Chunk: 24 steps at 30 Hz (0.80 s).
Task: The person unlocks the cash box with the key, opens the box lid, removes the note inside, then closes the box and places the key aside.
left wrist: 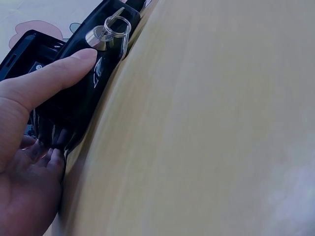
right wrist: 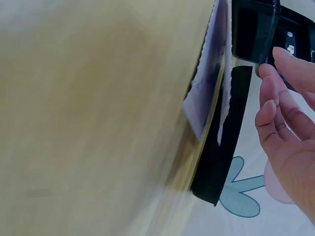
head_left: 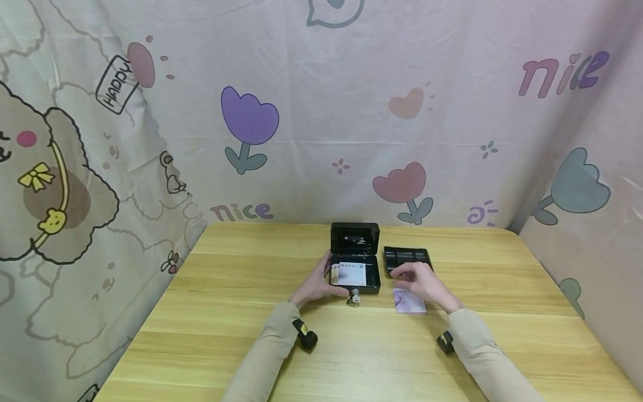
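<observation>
At the fingertips of the left hand (head_left: pixel 316 285), found a firm grasp: laid the thumb (left wrist: pixel 64 73) flat along the front wall of the black metal cash box (head_left: pixel 363 289) and wrapped the other fingers round its left side. Located that box open near the middle of the pale wooden table (head_left: pixel 241 340), lid (head_left: pixel 354 237) upright, with a pale paper note (head_left: pixel 346 273) inside. Noted a silver key on a ring (left wrist: pixel 106 32) seated in the front lock, just beside the thumb tip.

At the fingers (right wrist: pixel 270 105) of the right hand (head_left: pixel 422 282), found no grasp: relaxed, slightly bent, holding nothing. Placed that hand above the purple paper banknotes (head_left: pixel 409 302), which lay flat on the table to the right of the box, and just in front of the black plastic compartment tray (head_left: pixel 407 257).

Judged best practice as follows: held the box down with steady thumb pressure clear of the key ring; approached the notes low and flat; pinched at one edge rather than from above, since thin sheets lie tight to the wood.

Read "nice" (head_left: pixel 242 211) low on the printed pink fabric backdrop (head_left: pixel 452 67), "nice" (head_left: pixel 562 72) again at upper right, and "Happy" (head_left: pixel 116 84) at upper left. Read nothing legible on box, tray or notes.
</observation>
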Motion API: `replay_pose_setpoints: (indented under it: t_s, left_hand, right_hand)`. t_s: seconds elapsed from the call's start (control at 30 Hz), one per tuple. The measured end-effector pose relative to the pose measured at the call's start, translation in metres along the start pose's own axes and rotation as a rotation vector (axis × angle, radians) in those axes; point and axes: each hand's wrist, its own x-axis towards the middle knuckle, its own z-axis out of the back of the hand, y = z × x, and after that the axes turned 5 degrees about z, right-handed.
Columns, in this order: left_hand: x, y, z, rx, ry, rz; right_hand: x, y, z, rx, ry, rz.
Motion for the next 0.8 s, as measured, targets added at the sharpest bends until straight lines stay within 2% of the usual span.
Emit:
replay_pose_setpoints:
  t_s: [0.3,0.8]
  left_hand:
    - [0.001,-0.001,0.000,0.003,-0.002,-0.011]
    - [0.000,-0.001,0.000,-0.011,-0.005,0.005]
  right_hand:
    - [0.007,0.012,0.002,0.032,0.029,0.071]
    - [0.032,0.036,-0.005,0.057,0.114,0.105]
